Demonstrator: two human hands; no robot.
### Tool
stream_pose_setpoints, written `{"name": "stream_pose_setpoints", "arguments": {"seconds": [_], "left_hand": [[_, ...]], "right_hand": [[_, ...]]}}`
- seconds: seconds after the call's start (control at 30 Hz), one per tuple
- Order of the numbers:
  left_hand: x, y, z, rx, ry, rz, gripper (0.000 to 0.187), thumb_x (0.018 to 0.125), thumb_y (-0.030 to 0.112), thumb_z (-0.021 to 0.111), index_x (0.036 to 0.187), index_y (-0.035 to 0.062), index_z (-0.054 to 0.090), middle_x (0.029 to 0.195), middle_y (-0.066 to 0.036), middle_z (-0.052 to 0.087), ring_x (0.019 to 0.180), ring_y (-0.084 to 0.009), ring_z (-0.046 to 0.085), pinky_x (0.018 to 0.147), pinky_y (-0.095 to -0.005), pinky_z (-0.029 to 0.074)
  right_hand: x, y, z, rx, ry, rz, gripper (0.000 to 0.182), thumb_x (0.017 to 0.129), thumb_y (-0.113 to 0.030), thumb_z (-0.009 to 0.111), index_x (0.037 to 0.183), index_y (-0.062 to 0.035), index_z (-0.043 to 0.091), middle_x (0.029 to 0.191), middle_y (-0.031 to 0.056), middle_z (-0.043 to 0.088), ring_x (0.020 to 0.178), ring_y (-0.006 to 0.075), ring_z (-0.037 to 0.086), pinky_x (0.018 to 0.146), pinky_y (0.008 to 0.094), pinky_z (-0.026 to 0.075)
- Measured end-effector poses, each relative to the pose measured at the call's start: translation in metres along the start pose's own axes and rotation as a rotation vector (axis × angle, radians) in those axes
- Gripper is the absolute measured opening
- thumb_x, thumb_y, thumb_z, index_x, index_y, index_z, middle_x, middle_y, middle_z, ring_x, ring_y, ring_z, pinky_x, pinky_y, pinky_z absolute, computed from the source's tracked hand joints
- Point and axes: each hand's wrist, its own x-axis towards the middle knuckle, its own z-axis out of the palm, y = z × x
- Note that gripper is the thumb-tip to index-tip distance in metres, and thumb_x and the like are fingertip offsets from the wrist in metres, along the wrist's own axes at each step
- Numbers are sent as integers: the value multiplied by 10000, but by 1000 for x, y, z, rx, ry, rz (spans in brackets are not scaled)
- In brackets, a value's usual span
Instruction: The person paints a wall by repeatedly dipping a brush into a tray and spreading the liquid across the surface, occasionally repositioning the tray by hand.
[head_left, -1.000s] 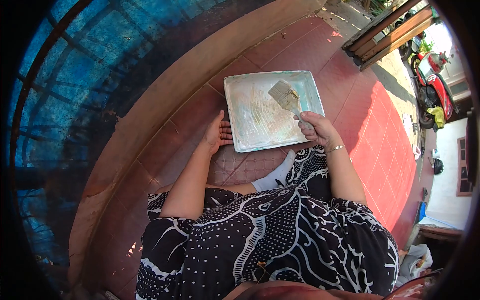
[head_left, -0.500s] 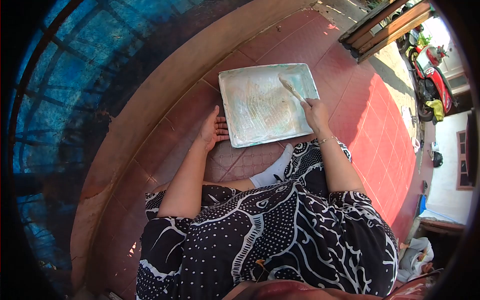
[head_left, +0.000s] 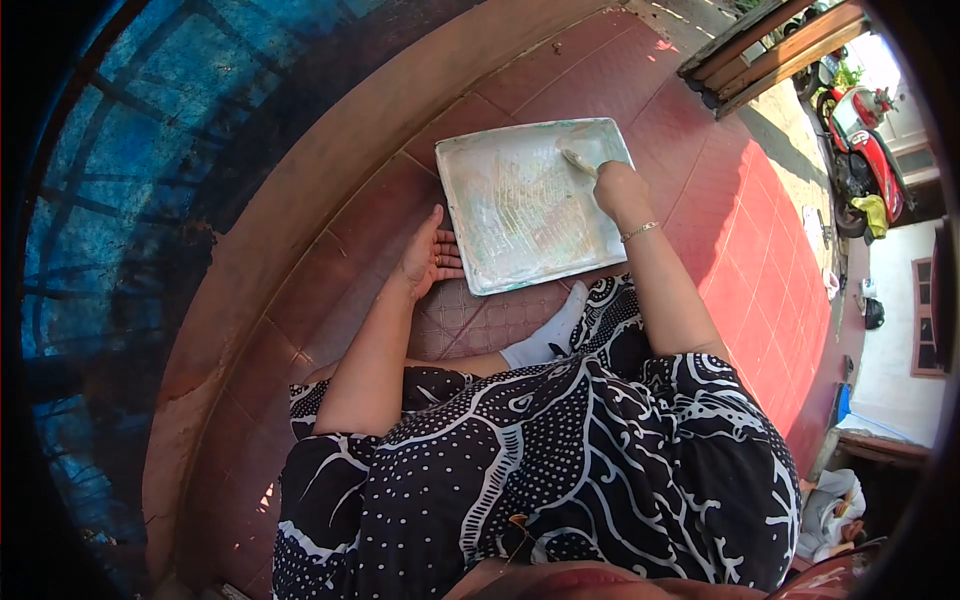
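Observation:
A shallow whitish tray (head_left: 530,215), streaked with pale green and brown, lies on the red tiled floor in front of me. My right hand (head_left: 620,192) is closed around the handle of a pale brush-like tool (head_left: 577,161) over the tray's right part. Whether the tool's tip touches the tray's bottom I cannot tell. Beside the tray's left edge, my left hand (head_left: 430,258) is open with its fingers apart, palm towards the tray. A white-socked foot (head_left: 560,330) rests just below the tray.
A low curved ledge (head_left: 290,190) runs along the left, with a blue surface (head_left: 150,150) beyond it. Wooden posts (head_left: 770,55) stand at the upper right. Farther right are a red motorcycle (head_left: 870,150) and a white wall (head_left: 895,330).
My right hand has moved up and slightly left over the tray, with the tool in it. The tray's far right corner has shifted slightly. My left hand has barely moved.

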Motion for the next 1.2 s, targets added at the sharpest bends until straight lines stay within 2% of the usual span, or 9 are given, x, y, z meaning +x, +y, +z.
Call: {"name": "stream_pose_setpoints", "arguments": {"seconds": [0.23,0.37,0.43,0.57,0.67,0.87,0.97,1.03,1.2], "left_hand": [[2,-1,1,10,-16,2,796,782,693,436,1032,-61,471,895,-167,547,778,-227,577,708,-378,512],[-3,0,-2,27,18,8,790,786,689,433,1031,-61,474,892,-164,551,759,-224,581,695,-371,513],[-2,1,-2,12,-18,50,778,787,686,436,1026,-53,479,874,-157,559,738,-218,583,681,-359,511],[-3,4,3,10,5,59,759,786,683,442,1014,-40,486,855,-145,566,721,-209,583,667,-353,507],[0,0,0,-41,32,73,741,784,683,447,1003,-24,490,845,-137,571,720,-201,582,664,-344,503],[0,3,-5,-22,86,75,732,776,694,442,993,-3,503,865,-123,571,727,-191,571,692,-348,492],[-1,4,-3,-25,72,68,735,774,698,440,991,-1,507,871,-122,572,737,-194,568,698,-361,486],[1,1,-3,-39,96,41,718,727,717,496,959,37,508,803,-90,561,678,-172,561,648,-344,496],[6,0,-10,-53,97,40,712,729,715,495,952,39,516,804,-84,565,679,-171,562,641,-335,498]], "right_hand": [[7,-4,46,76,208,11,304,814,-100,415,1026,-68,631,1022,196,562,896,367,586,794,427,461],[-14,-14,14,-14,127,-65,312,814,-105,418,1046,-83,626,1009,194,559,882,354,592,779,423,468],[-15,-16,3,-11,267,-116,224,802,-105,455,874,-36,656,1014,200,550,811,339,619,715,414,494],[10,-33,19,-107,394,-147,190,785,-116,500,871,-41,652,964,172,566,778,306,635,674,372,515],[10,-46,37,-109,231,-178,266,834,-124,430,1011,-41,611,1014,196,537,799,346,616,701,430,498],[-31,-36,4,-66,169,-269,208,792,-96,478,891,16,622,948,224,570,768,353,626,667,421,504],[-24,2,6,234,325,-332,204,823,-116,507,950,4,613,879,173,581,636,248,609,505,349,474],[-28,17,5,1169,-327,100,290,861,-129,522,1115,6,559,796,104,558,557,132,516,398,255,367],[-35,35,32,1809,-625,246,337,869,-124,541,1188,-55,454,782,88,532,492,88,406,362,170,266]]}}
